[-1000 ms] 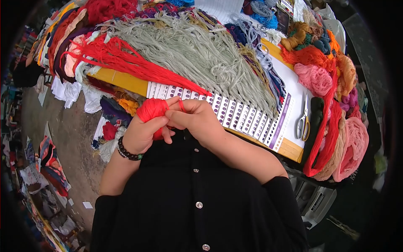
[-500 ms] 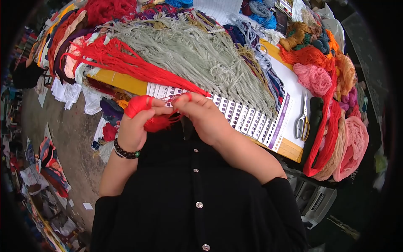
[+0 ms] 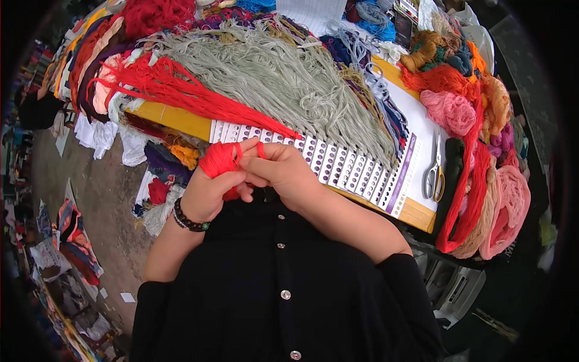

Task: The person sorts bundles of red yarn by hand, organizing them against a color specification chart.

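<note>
The left hand curls around red thread. The right hand is half closed, its fingers pinching a strand beside the white cards.

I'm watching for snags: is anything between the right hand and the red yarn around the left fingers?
Nothing visible: the right hand touches the red yarn directly, beside the left hand; the scissors lie well aside, rightward.

hands: 2 | wound red bundle: 1 | scissors: 1 pair | shirt buttons: 4 | skeins: uncountable
</note>
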A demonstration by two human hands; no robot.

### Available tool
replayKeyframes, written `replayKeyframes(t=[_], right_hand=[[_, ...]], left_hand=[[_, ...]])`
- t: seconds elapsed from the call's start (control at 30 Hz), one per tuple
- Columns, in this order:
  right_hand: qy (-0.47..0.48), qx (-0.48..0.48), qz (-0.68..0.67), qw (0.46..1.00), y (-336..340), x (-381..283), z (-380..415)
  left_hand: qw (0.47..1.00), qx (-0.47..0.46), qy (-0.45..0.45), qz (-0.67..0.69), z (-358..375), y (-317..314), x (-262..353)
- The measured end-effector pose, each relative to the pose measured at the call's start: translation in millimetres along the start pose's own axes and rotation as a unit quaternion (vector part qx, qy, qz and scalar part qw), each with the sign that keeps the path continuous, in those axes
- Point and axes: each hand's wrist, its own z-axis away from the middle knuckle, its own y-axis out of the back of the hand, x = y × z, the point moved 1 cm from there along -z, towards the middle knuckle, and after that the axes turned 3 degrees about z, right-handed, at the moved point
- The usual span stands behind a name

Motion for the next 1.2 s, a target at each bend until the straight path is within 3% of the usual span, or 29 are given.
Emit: replayKeyframes(t=[0.17, 0.23, 0.4, 0.47, 0.5, 0.53, 0.57, 0.6, 0.63, 0.67, 0.7, 0.73, 0.77, 0.83, 0.97, 1.0, 1.03, 1.07, 1.1, 1.13, 1.2], right_hand=[[0.013, -0.011, -0.028, 0.999, -4, -7, 5], [0.016, 0.001, -0.02, 1.0, -3, -6, 5], [0.035, -0.01, -0.005, 0.999, 1, -3, 6], [0.081, 0.076, 0.155, 0.982, 0, -5, 9], [0.248, 0.125, 0.357, 0.892, 8, -9, 5], [0.396, 0.165, 0.531, 0.731, 16, -15, 1], [0.407, 0.204, 0.549, 0.701, 24, -24, 4], [0.365, 0.203, 0.461, 0.783, 37, -34, 7], [0.317, 0.197, 0.365, 0.853, 50, -44, 12], [0.234, 0.136, 0.063, 0.961, 54, -63, 23], [0.179, 0.003, -0.128, 0.975, 59, -88, 47], [0.167, -0.089, -0.214, 0.958, 61, -106, 69], [0.217, -0.139, -0.246, 0.934, 62, -117, 88], [0.269, -0.055, -0.165, 0.947, 99, -145, 143], [0.239, 0.23, -0.074, 0.941, 213, -173, 211], [0.26, 0.302, -0.031, 0.917, 240, -184, 233], [0.27, 0.447, 0.122, 0.844, 279, -200, 266], [0.29, 0.567, 0.277, 0.72, 310, -211, 296], [0.296, 0.656, 0.417, 0.556, 327, -219, 314], [0.297, 0.655, 0.418, 0.555, 305, -220, 301], [0.343, 0.619, 0.469, 0.529, 248, -205, 259]], left_hand=[[0.998, -0.004, 0.039, 0.056, 1, 4, 0], [0.997, 0.027, -0.011, 0.078, -1, 1, -5], [0.997, 0.016, -0.01, 0.081, -1, -1, -3], [0.997, 0.018, -0.013, 0.078, 0, 1, -6], [0.996, 0.032, -0.08, -0.033, 0, 7, -8], [0.977, 0.043, -0.148, -0.144, 0, 13, -6], [0.9, 0.03, -0.206, -0.383, 3, 25, 4], [0.992, 0.012, -0.116, 0.044, 6, 25, 18], [0.981, 0.052, -0.126, 0.137, 14, 42, 27], [0.957, 0.077, -0.145, 0.241, 23, 51, 46], [0.91, 0.103, -0.14, 0.377, 32, 71, 65], [0.888, 0.011, -0.135, 0.439, 39, 117, 74], [0.896, 0.032, -0.155, 0.415, 46, 158, 80], [0.916, 0.241, -0.188, 0.261, 71, 247, 91], [0.816, 0.535, -0.213, 0.049, 92, 285, 107], [0.772, 0.597, -0.218, -0.006, 96, 290, 108], [0.768, 0.6, -0.219, -0.032, 107, 315, 108], [0.768, 0.602, -0.217, -0.032, 107, 306, 106], [0.755, 0.618, -0.209, -0.063, 104, 288, 107], [0.742, 0.633, -0.201, -0.093, 99, 274, 106], [0.856, 0.494, -0.137, -0.065, 81, 235, 90]])
